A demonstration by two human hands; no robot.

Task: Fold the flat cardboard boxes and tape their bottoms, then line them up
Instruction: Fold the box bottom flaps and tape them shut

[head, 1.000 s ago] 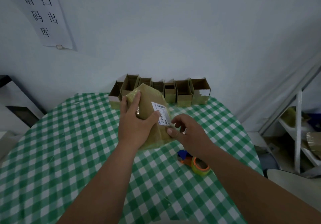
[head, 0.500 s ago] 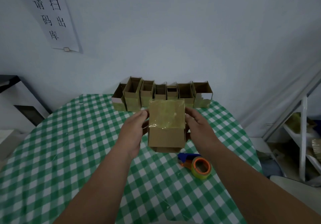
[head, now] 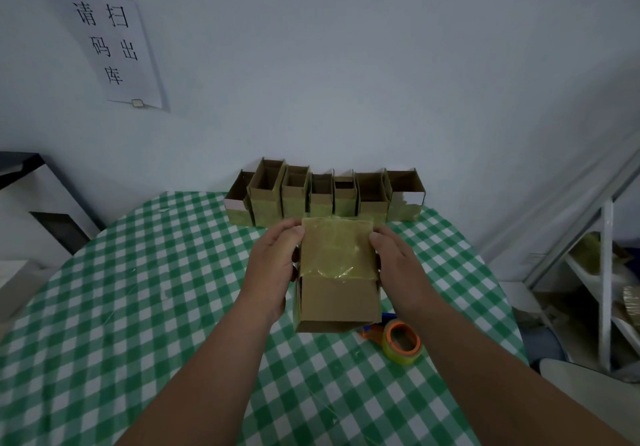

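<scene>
1. Both hands hold one folded cardboard box [head: 337,272] between them above the table: the left hand [head: 273,269] grips its left side with the thumb curled onto the taped face, and the right hand [head: 394,265] grips its right side the same way.
2. That box is tipped so its taped bottom faces up and toward the viewer; shiny yellowish tape [head: 337,248] covers the upper part, plain cardboard shows below.
3. It hangs over the middle of the table, nearer the far edge than the near one.
4. Just below and to the right of it, a tape roll [head: 401,341] with an orange core lies on the green-and-white checked tablecloth [head: 138,307], partly behind the right forearm.
5. Along the table's far edge, against the wall, a row of finished boxes [head: 323,192] stands side by side, open tops up, touching one another.
6. On the wall to the upper left hangs a paper sign [head: 110,37] with printed characters.
</scene>
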